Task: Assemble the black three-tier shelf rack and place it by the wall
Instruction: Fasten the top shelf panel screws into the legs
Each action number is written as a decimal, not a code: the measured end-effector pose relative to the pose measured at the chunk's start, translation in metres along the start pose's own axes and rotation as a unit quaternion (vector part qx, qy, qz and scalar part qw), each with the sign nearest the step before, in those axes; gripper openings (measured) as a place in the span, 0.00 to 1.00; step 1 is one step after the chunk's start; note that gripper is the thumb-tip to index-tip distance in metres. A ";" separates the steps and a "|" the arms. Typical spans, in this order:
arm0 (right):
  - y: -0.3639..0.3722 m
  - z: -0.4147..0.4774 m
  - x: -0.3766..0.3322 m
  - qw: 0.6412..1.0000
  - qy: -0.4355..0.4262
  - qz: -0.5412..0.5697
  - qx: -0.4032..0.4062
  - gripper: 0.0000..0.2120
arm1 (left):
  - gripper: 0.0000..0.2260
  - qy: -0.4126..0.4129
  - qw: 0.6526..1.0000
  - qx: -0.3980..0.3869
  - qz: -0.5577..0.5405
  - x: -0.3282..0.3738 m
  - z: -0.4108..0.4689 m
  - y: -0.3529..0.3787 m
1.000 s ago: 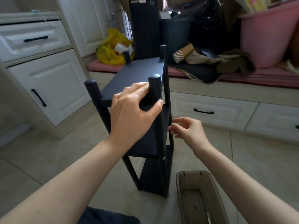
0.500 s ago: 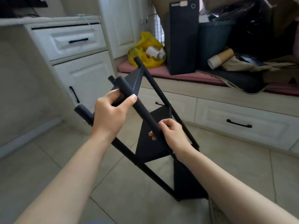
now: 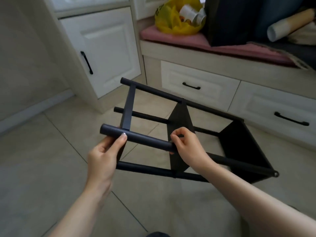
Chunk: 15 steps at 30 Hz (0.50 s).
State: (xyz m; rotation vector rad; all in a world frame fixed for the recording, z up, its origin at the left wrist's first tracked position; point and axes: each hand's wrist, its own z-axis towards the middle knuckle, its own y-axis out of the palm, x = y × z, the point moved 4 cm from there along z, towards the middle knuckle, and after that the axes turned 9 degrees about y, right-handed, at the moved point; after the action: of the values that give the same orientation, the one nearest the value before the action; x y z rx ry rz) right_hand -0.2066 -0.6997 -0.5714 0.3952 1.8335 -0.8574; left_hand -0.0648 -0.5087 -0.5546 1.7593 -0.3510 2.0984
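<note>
The black three-tier shelf rack (image 3: 179,120) is tipped over almost onto its side above the tiled floor, its top end toward the left and its foot end at the right. My left hand (image 3: 106,151) grips the near upper post by the top shelf, thumb over the tube. My right hand (image 3: 185,146) grips the same post at the middle shelf, fingers curled round it. Its three shelves show nearly edge-on.
A white cabinet door (image 3: 102,48) stands at the back left. A bench with white drawers (image 3: 196,86) and a pink cushion (image 3: 188,38) runs along the back, carrying a yellow bag (image 3: 172,19), a black box (image 3: 227,19) and a cardboard tube (image 3: 290,23).
The rack went from standing upright to tilted and now lies nearly horizontal. My right hand moved from beside the post to gripping it. My view dropped lower and shifted left.
</note>
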 end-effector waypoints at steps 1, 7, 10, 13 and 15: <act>0.000 0.001 0.009 1.000 0.006 -0.014 0.001 0.03 | 0.12 -0.020 1.000 0.005 -0.016 -0.012 -0.007 0.001; -0.005 0.005 0.059 0.997 0.055 -0.061 -0.009 0.03 | 0.23 -0.124 0.987 0.036 -0.098 -0.076 -0.046 0.016; -0.009 0.005 0.083 0.994 0.077 -0.081 -0.013 0.03 | 0.18 -0.171 0.976 0.038 -0.128 -0.104 -0.063 0.023; -0.013 0.003 0.103 0.990 0.096 -0.105 -0.021 0.02 | 0.20 -0.198 0.968 0.033 -0.150 -0.126 -0.080 0.026; -0.015 0.000 0.114 0.986 0.109 -0.119 -0.038 0.02 | 0.22 -0.213 0.964 0.024 -0.156 -0.138 -0.090 0.025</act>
State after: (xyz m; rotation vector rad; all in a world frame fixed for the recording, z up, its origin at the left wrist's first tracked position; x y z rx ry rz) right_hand -0.2635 -0.7236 -0.6687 0.2304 2.1410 -0.9324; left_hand -0.1350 -0.5103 -0.7054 2.1337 -0.1220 1.5184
